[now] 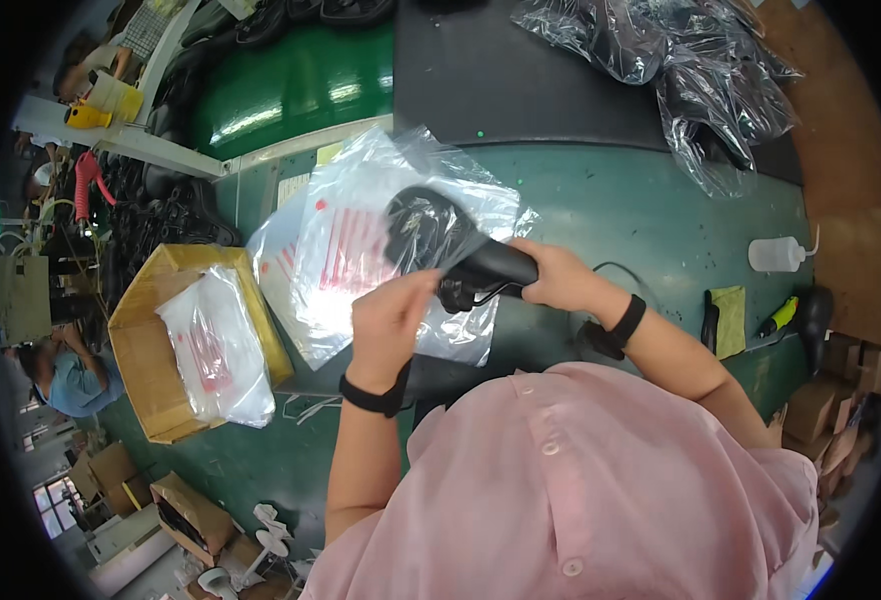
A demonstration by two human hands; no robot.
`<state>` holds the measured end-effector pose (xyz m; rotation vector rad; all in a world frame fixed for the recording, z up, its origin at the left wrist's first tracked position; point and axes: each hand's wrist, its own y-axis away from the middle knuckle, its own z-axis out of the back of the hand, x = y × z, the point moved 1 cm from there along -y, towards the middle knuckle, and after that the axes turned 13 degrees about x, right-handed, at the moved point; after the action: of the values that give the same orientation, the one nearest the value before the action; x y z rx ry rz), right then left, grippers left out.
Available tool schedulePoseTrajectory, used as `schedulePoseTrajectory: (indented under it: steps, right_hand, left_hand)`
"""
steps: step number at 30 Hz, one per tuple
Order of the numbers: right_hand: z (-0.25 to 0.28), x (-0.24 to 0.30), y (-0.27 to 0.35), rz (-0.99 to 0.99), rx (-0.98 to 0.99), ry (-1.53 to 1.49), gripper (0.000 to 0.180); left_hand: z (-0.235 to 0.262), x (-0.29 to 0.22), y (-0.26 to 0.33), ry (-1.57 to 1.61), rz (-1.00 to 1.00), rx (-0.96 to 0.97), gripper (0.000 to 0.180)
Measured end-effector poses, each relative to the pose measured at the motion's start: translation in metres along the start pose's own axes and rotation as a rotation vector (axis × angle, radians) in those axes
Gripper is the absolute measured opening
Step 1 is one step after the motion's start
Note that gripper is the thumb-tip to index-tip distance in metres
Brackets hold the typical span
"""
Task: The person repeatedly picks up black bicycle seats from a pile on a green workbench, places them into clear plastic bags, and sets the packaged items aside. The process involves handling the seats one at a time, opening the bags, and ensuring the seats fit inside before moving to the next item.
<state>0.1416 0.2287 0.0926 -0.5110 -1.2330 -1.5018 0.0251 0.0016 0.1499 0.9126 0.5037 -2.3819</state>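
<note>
Bicycle saddle [476, 252], black, one: between left hand [393, 310] and right hand [563, 276], over a pile of plastic bags [346, 285]. Long axis: slantwise, nose in the right hand, broad end pointing leftward and away, just beyond the left hand. Right hand: closed around the nose. Left hand: fingers pinched on the edge of a clear bag [427, 222] around the broad end. Left of left hand: yellow box [143, 350], more bags [213, 350] inside. Well right of right hand: white bottle [777, 255].

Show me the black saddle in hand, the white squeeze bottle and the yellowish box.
Black saddle [493, 263]: head view, on its narrow nose.
White squeeze bottle [776, 255]: head view, on its body.
Yellowish box [145, 365]: head view, on its left wall.
</note>
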Motion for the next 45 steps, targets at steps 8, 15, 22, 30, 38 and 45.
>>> schedulePoseTrajectory:
  steps: [8,15,22,30,38,45]
  right_hand:
    - [-0.045,-0.019,-0.018,0.015,-0.224,-0.99,0.065]
    - [0.037,-0.024,0.002,-0.025,-0.449,-0.917,0.033]
    - [0.16,0.015,-0.124,0.541,-0.588,-1.183,0.038]
    - [0.082,0.228,-0.475,0.235,0.204,-0.57,0.033]
    - [-0.084,0.364,-0.694,0.241,0.602,0.033,0.035]
    - [-0.103,0.352,-0.754,0.04,0.542,-0.262,0.053]
  left_hand:
    - [-0.083,-0.097,0.015,0.059,-0.589,0.46,0.037]
    - [-0.05,-0.074,0.006,0.392,-0.28,0.357,0.04]
    - [0.0,0.089,0.114,0.343,0.444,0.186,0.033]
    - [0.219,0.154,0.116,0.02,0.336,-0.108,0.029]
    - [0.192,0.246,0.148,0.057,0.807,0.183,0.089]
    - [0.195,0.282,0.157,0.316,0.877,0.445,0.092]
